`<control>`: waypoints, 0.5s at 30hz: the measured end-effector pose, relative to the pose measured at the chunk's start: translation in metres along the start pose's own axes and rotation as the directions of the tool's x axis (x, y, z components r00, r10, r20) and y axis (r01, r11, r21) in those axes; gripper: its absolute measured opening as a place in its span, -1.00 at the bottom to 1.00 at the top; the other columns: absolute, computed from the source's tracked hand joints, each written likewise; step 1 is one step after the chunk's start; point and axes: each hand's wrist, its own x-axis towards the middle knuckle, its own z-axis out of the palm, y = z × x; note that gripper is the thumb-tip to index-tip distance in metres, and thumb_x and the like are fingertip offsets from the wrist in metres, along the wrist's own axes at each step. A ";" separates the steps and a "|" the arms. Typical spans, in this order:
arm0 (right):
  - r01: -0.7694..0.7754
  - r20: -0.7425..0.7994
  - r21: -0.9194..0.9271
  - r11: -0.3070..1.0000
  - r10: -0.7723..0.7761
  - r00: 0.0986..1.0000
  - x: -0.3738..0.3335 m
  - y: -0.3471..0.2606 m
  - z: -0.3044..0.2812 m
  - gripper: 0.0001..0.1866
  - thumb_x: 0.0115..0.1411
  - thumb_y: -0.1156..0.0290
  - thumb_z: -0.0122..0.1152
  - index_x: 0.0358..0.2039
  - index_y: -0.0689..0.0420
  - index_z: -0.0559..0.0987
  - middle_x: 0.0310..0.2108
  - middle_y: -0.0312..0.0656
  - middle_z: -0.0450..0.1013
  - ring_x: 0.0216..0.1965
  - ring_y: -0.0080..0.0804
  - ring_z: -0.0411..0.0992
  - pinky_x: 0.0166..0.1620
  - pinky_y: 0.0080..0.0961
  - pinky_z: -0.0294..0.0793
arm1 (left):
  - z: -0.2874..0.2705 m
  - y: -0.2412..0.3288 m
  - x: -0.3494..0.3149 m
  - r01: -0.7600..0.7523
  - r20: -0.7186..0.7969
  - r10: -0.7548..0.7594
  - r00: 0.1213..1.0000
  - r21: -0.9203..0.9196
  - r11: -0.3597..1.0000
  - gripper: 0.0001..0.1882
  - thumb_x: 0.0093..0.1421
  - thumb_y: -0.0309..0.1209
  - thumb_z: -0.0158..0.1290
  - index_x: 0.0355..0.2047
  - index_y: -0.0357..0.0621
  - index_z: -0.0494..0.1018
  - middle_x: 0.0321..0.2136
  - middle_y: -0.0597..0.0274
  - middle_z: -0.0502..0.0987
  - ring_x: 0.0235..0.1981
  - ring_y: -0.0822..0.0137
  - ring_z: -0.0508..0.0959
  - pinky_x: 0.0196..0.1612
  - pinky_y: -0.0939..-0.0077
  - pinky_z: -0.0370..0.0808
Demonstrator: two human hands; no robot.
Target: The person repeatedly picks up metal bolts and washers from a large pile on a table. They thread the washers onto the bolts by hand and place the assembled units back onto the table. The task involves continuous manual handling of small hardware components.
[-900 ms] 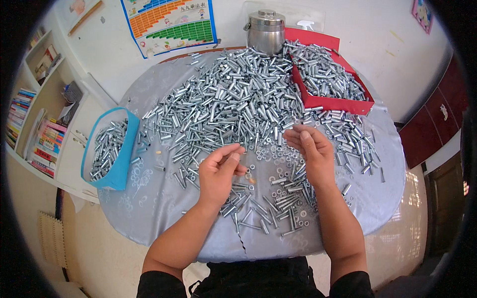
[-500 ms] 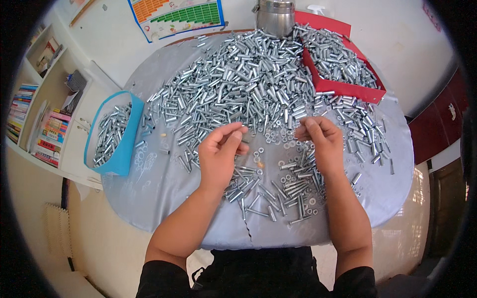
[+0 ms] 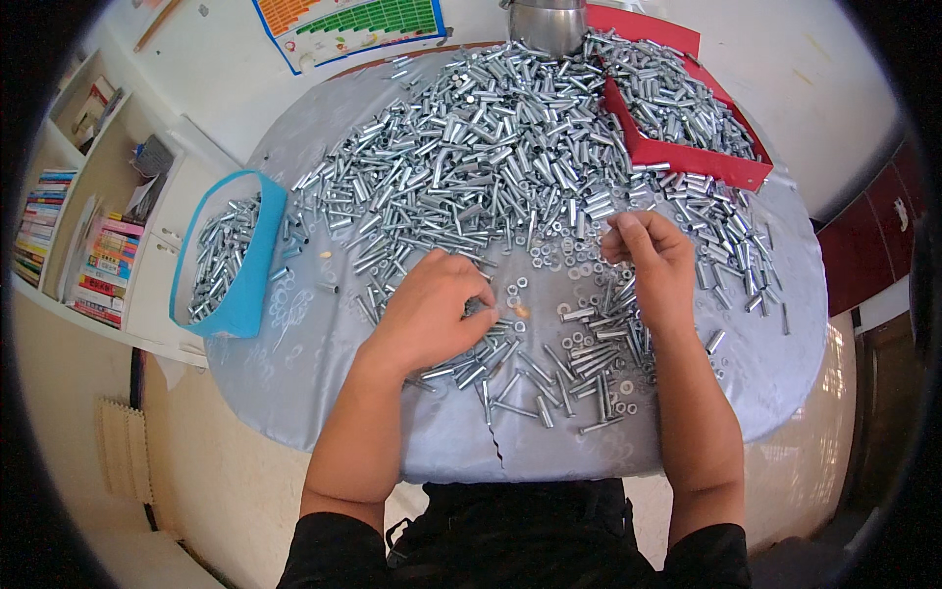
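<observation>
In the head view, the left hand (image 3: 432, 312) curls knuckles-up over the near bolts (image 3: 473, 373) on the grey surface (image 3: 294, 393), thumb and forefinger apart; whether it holds anything cannot be told. The right hand (image 3: 659, 257) hangs beside the nuts (image 3: 546, 261), below the large metal heap (image 3: 510, 128), its fingers bunched together, their contents also unclear. Good handling here would likely mean pinching one piece at a time, with a light, low wrist so neighbouring parts do not roll. Compared with half a second ago, the left hand has turned over from an inward-facing pinch and settled nearer the bolts, while the right keeps much the same pose; the blue bin (image 3: 257, 294) and red box (image 3: 702, 165) sit slightly higher in view.
</observation>
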 end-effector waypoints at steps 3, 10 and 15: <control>0.014 -0.062 0.034 0.999 -0.012 0.998 0.003 -0.001 -0.005 -0.77 0.29 0.37 0.10 -0.35 0.29 0.58 -0.51 -0.24 0.52 -0.50 -0.57 0.46 -0.38 -0.63 0.45 | -0.001 0.001 -0.003 0.001 0.061 -0.005 0.998 0.052 0.999 -0.83 -0.08 -0.38 0.24 -0.45 -0.13 0.55 -0.35 0.19 0.50 -0.22 0.07 0.42 -0.11 0.27 0.35; -0.032 -0.073 -0.004 0.999 0.032 0.997 0.006 -0.004 -0.009 -0.76 0.29 0.35 0.10 -0.34 0.29 0.58 -0.51 -0.23 0.52 -0.51 -0.57 0.45 -0.39 -0.63 0.44 | 0.002 0.003 -0.002 0.028 0.104 -0.037 0.994 0.082 0.996 -0.82 -0.09 -0.38 0.25 -0.47 -0.16 0.53 -0.36 0.17 0.46 -0.21 0.08 0.42 -0.06 0.28 0.33; -0.070 -0.034 -0.041 0.997 0.069 0.997 0.005 -0.005 -0.008 -0.76 0.29 0.35 0.10 -0.34 0.29 0.58 -0.51 -0.25 0.51 -0.51 -0.57 0.43 -0.40 -0.63 0.43 | 0.004 0.001 -0.004 0.037 0.072 -0.041 0.997 0.057 0.998 -0.83 -0.10 -0.40 0.26 -0.49 -0.16 0.54 -0.36 0.17 0.46 -0.21 0.09 0.42 -0.06 0.29 0.33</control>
